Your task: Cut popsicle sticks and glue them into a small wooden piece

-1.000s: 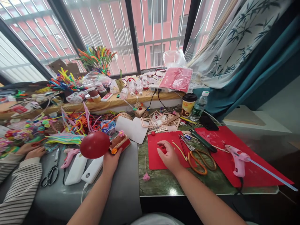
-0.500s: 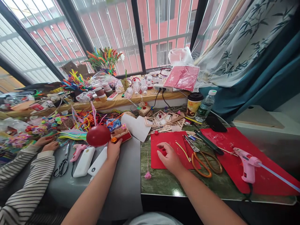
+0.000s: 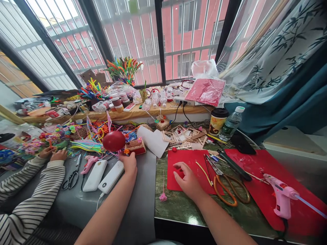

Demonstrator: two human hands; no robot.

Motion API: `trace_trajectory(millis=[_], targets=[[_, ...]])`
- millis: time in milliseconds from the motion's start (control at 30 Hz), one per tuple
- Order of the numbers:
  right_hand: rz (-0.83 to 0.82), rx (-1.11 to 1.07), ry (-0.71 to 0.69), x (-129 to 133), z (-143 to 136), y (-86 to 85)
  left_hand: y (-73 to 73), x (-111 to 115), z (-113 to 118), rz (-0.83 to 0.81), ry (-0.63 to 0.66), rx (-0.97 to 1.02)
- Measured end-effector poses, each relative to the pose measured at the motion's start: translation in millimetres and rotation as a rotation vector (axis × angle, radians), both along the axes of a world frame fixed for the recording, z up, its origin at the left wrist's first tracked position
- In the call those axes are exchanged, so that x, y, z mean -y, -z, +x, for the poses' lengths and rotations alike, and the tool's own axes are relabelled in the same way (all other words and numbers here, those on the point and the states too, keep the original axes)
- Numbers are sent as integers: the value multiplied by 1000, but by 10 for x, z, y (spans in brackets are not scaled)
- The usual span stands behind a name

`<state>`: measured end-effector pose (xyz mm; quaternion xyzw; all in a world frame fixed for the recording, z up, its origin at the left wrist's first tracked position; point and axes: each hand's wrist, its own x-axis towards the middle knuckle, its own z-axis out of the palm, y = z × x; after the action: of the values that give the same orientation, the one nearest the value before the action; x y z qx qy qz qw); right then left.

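My left hand (image 3: 128,163) is closed on the near side of a small red-and-brown box (image 3: 136,149) with a pink and an orange flower on it. A round dark red balloon (image 3: 114,141) is just left of the box, above the hand. My right hand (image 3: 187,180) hovers over the red sheet (image 3: 176,158), its fingers curved and apart, holding nothing. Left of it on the green table lies a stick with a pink flower (image 3: 162,197). To its right are a pale yellow strip (image 3: 204,173) and orange-handled scissors (image 3: 226,194).
A pink glue gun (image 3: 282,197) lies on the right red sheet. A cup (image 3: 218,122) and water bottle (image 3: 232,124) stand at the back. White power banks (image 3: 111,177) lie left of my left forearm. Another person's hands (image 3: 58,155) work at the far left.
The whole view has shifted, so most things appear a little further right and lower. My left hand still holds the box, now slightly further back. My right hand stays open over the red sheet.
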<state>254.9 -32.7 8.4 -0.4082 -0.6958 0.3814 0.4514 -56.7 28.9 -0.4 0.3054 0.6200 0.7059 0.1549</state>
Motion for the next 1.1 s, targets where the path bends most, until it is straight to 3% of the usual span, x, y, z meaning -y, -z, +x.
trace_trajectory(millis=[100,200,300,367,433,500,600,700,767,900,1100], targets=[[-7,15,-13,-1,2,5,5,60,149,22,-127,73],[-11,-1,-20,-3,5,13,-71,288,350,41,-100,91],[-67,-10,-22,-1,6,36,-174,695,566,64,8,31],[-86,34,-39,5,5,53,-220,963,669,33,180,-115],[-35,98,-101,20,2,55,-237,1145,725,-16,287,-251],[88,181,-228,49,-6,27,-243,1208,755,-65,395,-262],[278,355,-420,123,-45,-56,-282,1095,823,-144,624,-364],[362,519,-498,206,-122,-108,-358,781,950,-191,779,-687],[390,593,-540,243,-182,-86,-381,506,1025,-207,773,-820],[449,683,-532,253,-282,46,-278,75,1050,-200,741,-803],[487,566,-479,207,-290,98,-85,61,966,-160,751,-655]])
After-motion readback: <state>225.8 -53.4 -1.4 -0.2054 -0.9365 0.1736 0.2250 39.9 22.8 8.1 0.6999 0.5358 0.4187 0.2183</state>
